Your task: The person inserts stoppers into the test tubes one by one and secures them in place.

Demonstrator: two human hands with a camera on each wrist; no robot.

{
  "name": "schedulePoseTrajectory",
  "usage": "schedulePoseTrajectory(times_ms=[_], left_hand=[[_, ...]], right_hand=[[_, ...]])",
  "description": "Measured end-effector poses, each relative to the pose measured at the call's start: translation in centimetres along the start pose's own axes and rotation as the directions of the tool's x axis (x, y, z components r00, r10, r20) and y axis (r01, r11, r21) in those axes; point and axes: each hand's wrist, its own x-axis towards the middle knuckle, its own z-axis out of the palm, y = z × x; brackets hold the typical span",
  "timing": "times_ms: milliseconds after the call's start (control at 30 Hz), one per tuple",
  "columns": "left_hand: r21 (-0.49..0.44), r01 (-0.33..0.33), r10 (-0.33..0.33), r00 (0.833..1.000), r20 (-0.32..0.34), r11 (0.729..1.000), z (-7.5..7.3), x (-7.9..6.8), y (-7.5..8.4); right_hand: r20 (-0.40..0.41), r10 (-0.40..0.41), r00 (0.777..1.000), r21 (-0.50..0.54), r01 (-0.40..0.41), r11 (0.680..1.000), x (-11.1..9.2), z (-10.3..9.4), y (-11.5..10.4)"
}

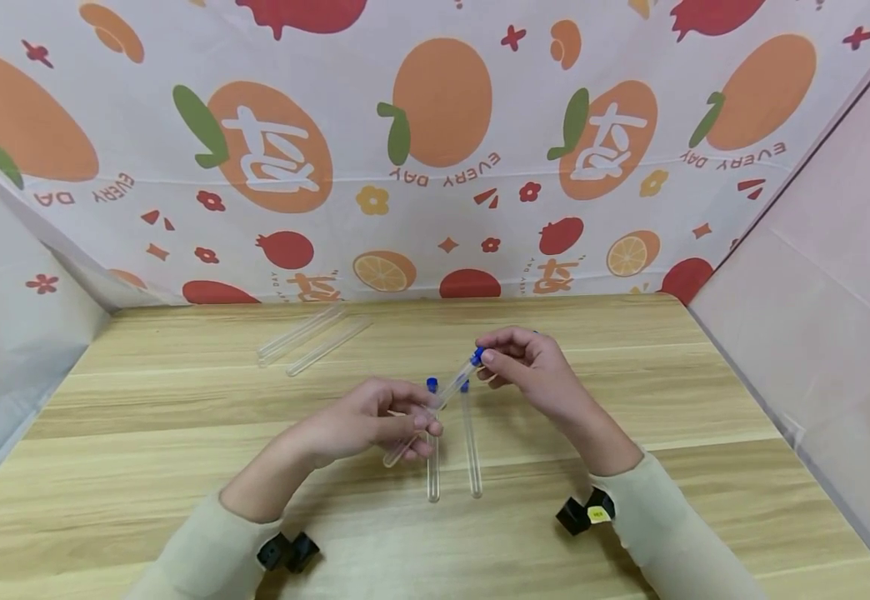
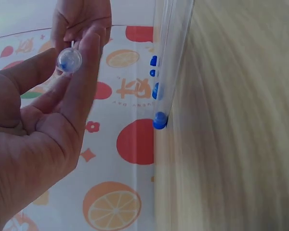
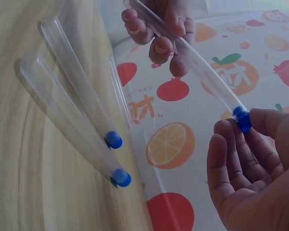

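A clear test tube (image 1: 455,387) is held slantwise above the table. My left hand (image 1: 371,423) grips its body between thumb and fingers, and its rounded end pokes out below. At the upper end, my right hand (image 1: 531,371) pinches a blue cap (image 3: 242,119) between thumb and fingertips; the cap sits at the tube's mouth. How deep the cap is seated I cannot tell. Below the hands lie two blue-capped test tubes, a left one (image 1: 433,479) and a right one (image 1: 472,458), rounded ends toward me.
Several clear tubes (image 1: 326,347) without visible caps lie at the back left of the wooden table (image 1: 142,450). A small blue piece (image 1: 536,332) shows just behind the right hand. A fruit-patterned cloth (image 1: 435,208) hangs along the table's back edge.
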Motion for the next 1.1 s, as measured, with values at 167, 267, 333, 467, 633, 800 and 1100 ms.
schedulePoseTrajectory(times_ms=[167,267,333,467,633,800,1100], left_hand=[[-0.072,0.017,-0.016,1.000,0.007,0.997,0.5,0.0,0.1],[-0.075,0.008,-0.008,1.000,0.003,0.997,0.8,0.0,0.1],[-0.066,-0.001,0.001,1.000,0.000,0.998,0.9,0.0,0.2],[-0.050,-0.011,0.010,1.000,-0.012,0.999,1.2,0.0,0.4],[-0.050,-0.006,0.004,0.999,-0.040,0.999,1.4,0.0,0.5],[-0.047,-0.008,0.004,0.997,-0.079,0.999,1.6,-0.1,0.6],[-0.068,-0.015,0.005,0.988,-0.153,0.998,2.3,-0.1,0.8]], right_hand=[[-0.028,0.002,1.000,0.033,-0.001,0.999,0.0,0.1,0.3],[-0.041,0.002,0.999,0.038,0.000,0.999,0.1,0.2,0.5],[-0.049,0.001,0.999,0.040,0.001,0.999,0.0,0.2,0.5],[-0.072,0.006,0.997,0.068,-0.001,0.998,-0.1,0.2,0.5],[-0.114,0.021,0.993,0.170,-0.001,0.985,-0.2,0.6,0.4],[-0.173,0.020,0.985,0.234,0.021,0.972,-0.3,1.3,0.6],[-0.323,0.000,0.946,0.229,0.078,0.970,-0.3,3.0,1.2]])
